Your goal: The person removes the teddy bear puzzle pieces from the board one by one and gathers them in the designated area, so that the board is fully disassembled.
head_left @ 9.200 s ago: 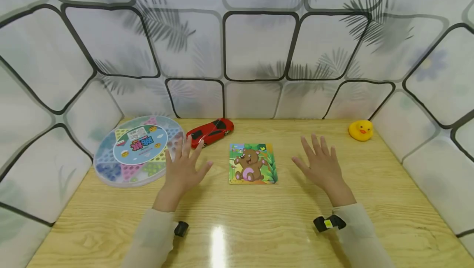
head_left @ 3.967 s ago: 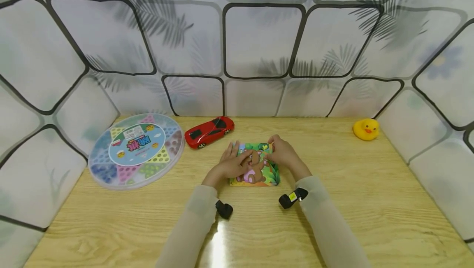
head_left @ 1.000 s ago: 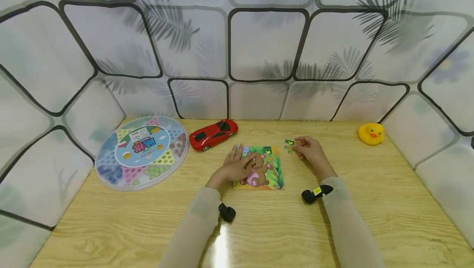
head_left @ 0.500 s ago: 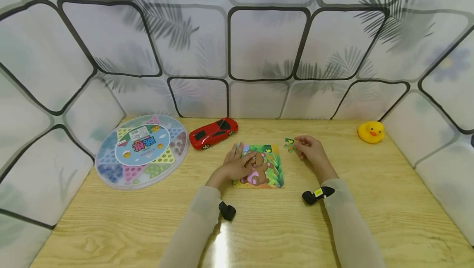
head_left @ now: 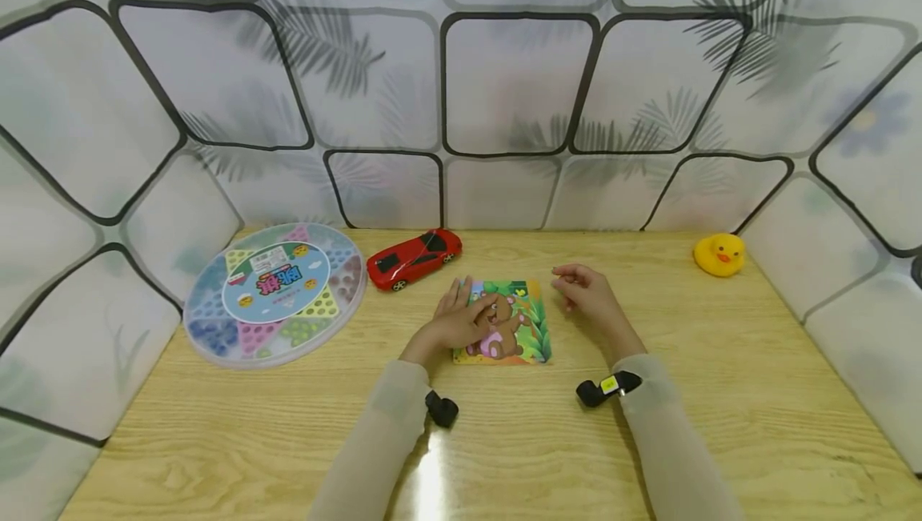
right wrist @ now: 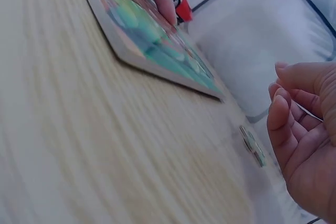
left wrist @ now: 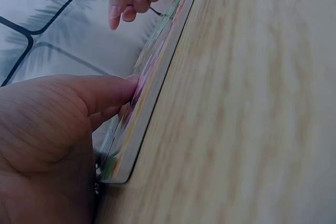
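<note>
A square bear jigsaw puzzle (head_left: 529, 329) lies flat in the middle of the table, its thick edge showing in both wrist views. My left hand (head_left: 457, 325) rests on its left part, thumb (left wrist: 113, 92) pressing the picture and the other fingers stretched along the left side. To the right of the puzzle hovers my right hand (head_left: 592, 297), fingers loosely bent and holding nothing. A small puzzle piece (right wrist: 253, 146) lies on the table beside that hand in the right wrist view; in the head view the hand hides it.
A red toy car (head_left: 414, 259) stands behind the puzzle, left of centre. Further left lies a round Chinese checkers board (head_left: 274, 297). A yellow rubber duck (head_left: 720, 255) sits at the back right. Patterned padded walls (head_left: 504, 81) enclose the table's back and sides.
Both hands came in from the sides; the left settled on the puzzle. My right hand took a piece from its upper right corner, moved it right and let it go on the table.
</note>
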### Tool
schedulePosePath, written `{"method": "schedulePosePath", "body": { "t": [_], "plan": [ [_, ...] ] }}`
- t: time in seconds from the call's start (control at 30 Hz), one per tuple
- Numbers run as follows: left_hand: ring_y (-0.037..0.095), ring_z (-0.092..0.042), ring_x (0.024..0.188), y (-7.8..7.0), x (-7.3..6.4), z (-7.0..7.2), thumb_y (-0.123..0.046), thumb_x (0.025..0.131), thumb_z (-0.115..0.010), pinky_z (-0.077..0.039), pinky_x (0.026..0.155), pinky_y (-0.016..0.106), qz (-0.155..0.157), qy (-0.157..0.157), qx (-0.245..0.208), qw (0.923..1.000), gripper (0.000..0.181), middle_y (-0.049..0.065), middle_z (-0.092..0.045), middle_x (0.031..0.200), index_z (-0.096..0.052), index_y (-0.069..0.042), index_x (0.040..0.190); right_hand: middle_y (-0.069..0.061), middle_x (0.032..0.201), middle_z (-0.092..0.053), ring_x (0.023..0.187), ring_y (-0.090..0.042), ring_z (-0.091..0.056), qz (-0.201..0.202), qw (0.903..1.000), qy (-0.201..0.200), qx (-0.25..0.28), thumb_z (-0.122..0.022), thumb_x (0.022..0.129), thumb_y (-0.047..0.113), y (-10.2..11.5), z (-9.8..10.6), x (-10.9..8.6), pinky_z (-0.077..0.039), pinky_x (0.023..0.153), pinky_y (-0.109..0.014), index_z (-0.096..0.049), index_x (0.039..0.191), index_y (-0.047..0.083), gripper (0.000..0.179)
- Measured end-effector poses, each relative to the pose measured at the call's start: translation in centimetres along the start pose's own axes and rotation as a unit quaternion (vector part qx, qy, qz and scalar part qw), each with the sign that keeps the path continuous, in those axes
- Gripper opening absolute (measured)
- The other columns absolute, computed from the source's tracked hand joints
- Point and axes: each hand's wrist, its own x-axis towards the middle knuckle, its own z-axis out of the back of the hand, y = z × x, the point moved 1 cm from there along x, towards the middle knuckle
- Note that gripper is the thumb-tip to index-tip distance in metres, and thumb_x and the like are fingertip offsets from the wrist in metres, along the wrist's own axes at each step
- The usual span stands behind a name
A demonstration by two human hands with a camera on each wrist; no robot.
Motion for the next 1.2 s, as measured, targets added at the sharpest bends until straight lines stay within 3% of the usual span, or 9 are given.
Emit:
{"method": "schedulePosePath", "body": {
  "t": [0.07,0.53,0.73,1.2],
  "plan": [
    [0.027,0.027,0.139,0.0,0.0,0.0,-0.033,0.097,-0.049,0.009,0.113,0.046,-0.001,0.0,0.0,1.0,0.061,0.012,0.019,0.156,-0.023,-0.027,0.152,0.003,0.081,-0.054,0.053,-0.004,-0.047,0.011,0.9997,0.008,-0.021,-0.059,0.093,0.008,0.1,-0.4,-0.2,-0.044,0.048,-0.018,-0.054,0.118,-0.013,0.033],
    [0.027,0.027,0.139,0.1,0.1,-0.1,-0.034,0.098,-0.046,0.009,0.113,0.046,0.005,0.0,0.013,0.9999,0.06,0.011,0.02,0.155,-0.021,-0.029,0.152,-0.002,0.08,-0.055,0.053,-0.007,-0.049,0.015,0.997,0.076,-0.008,-0.058,0.093,0.005,0.2,-4.0,-0.6,-0.045,0.049,-0.018,-0.055,0.115,-0.013,0.029],
    [0.027,0.027,0.139,0.1,0.2,-0.2,-0.036,0.098,-0.047,0.009,0.113,0.047,0.006,0.003,0.014,0.9999,0.061,0.011,0.02,0.155,-0.02,-0.03,0.152,-0.005,0.079,-0.056,0.053,-0.008,-0.053,-0.02,0.9943,0.102,0.023,-0.058,0.093,0.005,-0.3,-5.2,-0.5,-0.048,0.05,-0.02,-0.053,0.116,-0.012,0.03],
    [0.032,0.024,0.14,-0.2,0.2,0.3,-0.032,0.101,-0.041,0.006,0.113,0.051,0.0,0.014,0.04,0.9991,0.056,0.018,0.017,0.155,-0.021,-0.024,0.153,-0.003,0.071,-0.056,0.053,-0.008,-0.053,-0.027,0.9928,0.099,-0.061,-0.061,0.091,0.007,0.1,-5.6,-0.2,-0.046,0.049,-0.02,-0.058,0.112,-0.011,0.028]
  ]
}}
